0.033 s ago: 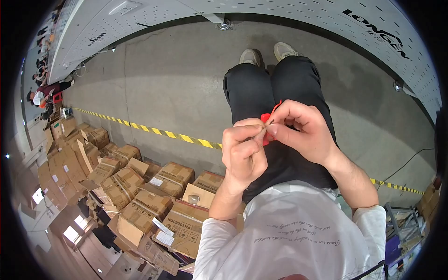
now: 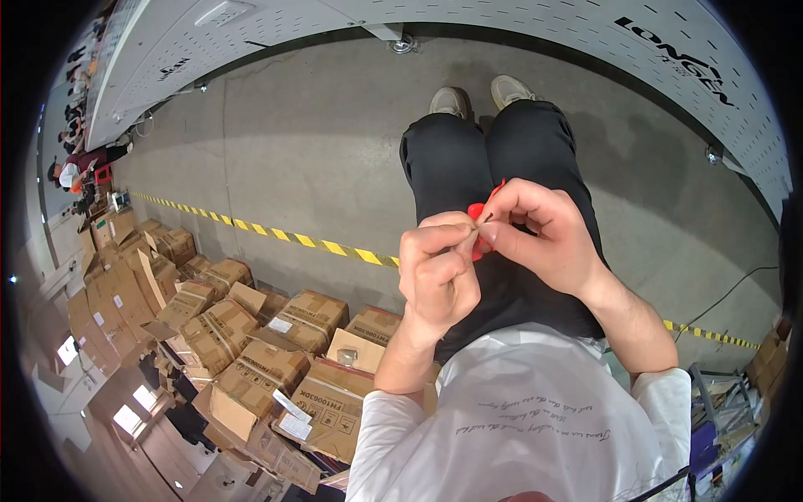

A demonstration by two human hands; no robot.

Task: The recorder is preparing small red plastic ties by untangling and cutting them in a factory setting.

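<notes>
Both hands pinch a small red plastic piece [image 2: 477, 212] at chest height above the lap: the left hand [image 2: 437, 278] closes thumb and forefinger on its lower edge, the right hand [image 2: 539, 234] nips its upper part, where a thin dark pin-like bit shows. The piece looks light, stiff and easily dropped, best held by its edges. Cardboard boxes [image 2: 251, 335] crowd the floor at left, short of a yellow-black floor tape [image 2: 335, 248].

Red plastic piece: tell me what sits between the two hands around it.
Head view: only the red plastic piece, pinched by left hand and right hand.
</notes>
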